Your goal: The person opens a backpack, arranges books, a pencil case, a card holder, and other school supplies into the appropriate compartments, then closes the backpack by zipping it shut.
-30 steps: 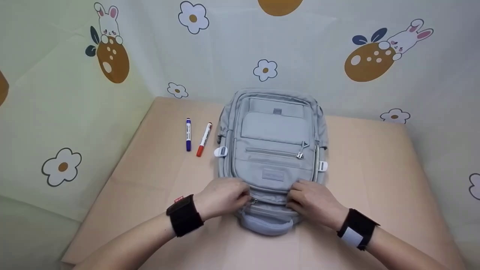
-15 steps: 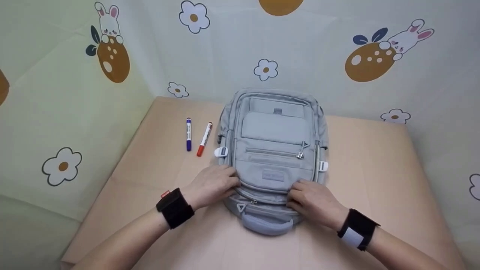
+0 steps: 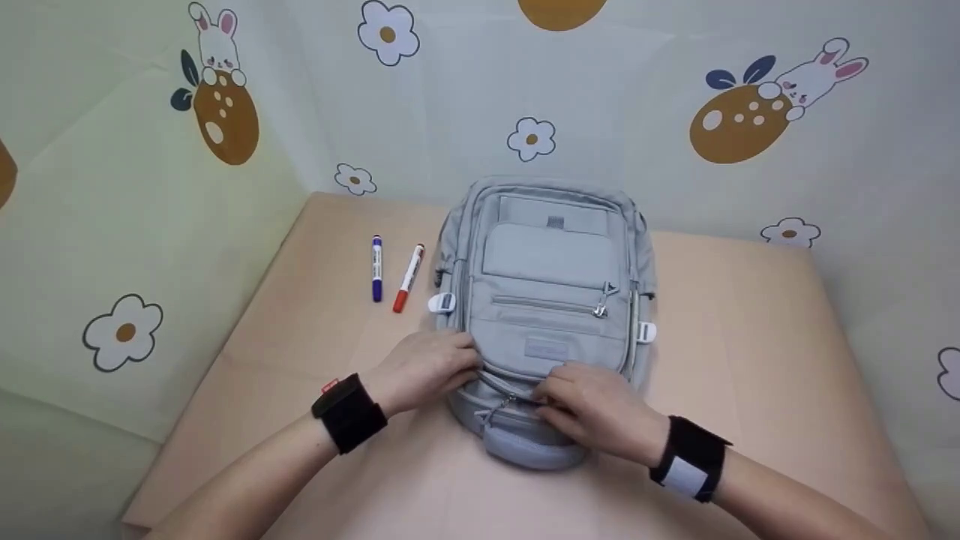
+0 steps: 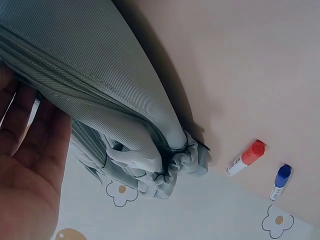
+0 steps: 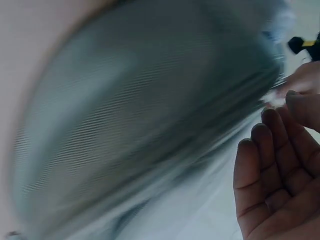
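Observation:
A grey backpack [image 3: 551, 255] lies front up on the table, its top handle [image 3: 534, 448] toward me. My left hand [image 3: 431, 367] grips the fabric at the backpack's left edge, beside the upper zipper; in the left wrist view its fingers [image 4: 37, 115] reach in under the zipper's edge. Over the top part hovers my right hand [image 3: 596, 409], fingertips close to a metal zipper slider [image 3: 512, 397] with a triangular pull hanging from it. In the right wrist view the fingers [image 5: 245, 170] are only gently bent, with the thumb apart and nothing seen between them. That view is blurred.
A blue marker [image 3: 376, 268] and a red marker [image 3: 409, 277] lie left of the backpack on the peach-coloured table [image 3: 300, 315]. White side buckles [image 3: 442, 303] stick out at the bag's sides. Patterned cloth [image 3: 450, 97] hangs behind the table.
My left hand has shifted up and left from the zipper slider to the bag's left edge. The right hand has left the right edge and moved left toward the slider.

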A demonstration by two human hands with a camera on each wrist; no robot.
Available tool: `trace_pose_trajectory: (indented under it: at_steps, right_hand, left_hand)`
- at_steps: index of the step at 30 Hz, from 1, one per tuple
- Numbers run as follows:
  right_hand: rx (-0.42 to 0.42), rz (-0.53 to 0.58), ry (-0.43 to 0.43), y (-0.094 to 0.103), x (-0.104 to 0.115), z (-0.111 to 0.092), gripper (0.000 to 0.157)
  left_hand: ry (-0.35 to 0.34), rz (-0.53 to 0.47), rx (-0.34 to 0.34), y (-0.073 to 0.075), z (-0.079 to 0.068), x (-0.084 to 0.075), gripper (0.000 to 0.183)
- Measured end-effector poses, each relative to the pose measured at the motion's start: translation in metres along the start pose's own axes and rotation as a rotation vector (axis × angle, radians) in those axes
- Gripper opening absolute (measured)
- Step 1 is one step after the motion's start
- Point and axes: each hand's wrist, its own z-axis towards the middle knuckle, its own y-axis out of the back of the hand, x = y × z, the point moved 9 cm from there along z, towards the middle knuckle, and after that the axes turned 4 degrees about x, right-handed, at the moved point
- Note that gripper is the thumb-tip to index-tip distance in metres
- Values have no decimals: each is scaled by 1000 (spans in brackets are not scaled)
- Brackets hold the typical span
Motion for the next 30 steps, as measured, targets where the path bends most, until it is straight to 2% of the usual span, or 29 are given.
trace_pose_trajectory:
  at_steps: [5,9,11,15,18,24,30]
  right_hand:
    - [50,-83,84,-14,26,28,24]
    - [99,-153,89,-26,32,39,15]
    - [92,-183,82,-28,31,39,9]
    - [28,-223,70,-26,27,34,13]
    - [1,-188,41,-23,20,27,15]
    - [-2,-39,-33,-19,6,15,17]
    - [-59,40,3,-7,2,2,24]
  left_hand:
    - [31,-11,30,-1,1,2,9]
    - [41,-20,39,-1,2,1,10]
    - [39,-22,39,-1,3,1,10]
    - [37,-36,32,1,3,1,9]
    - [42,-46,32,1,3,1,8]
    - [49,-61,28,3,2,2,9]
    - [33,-63,1,5,0,1,7]
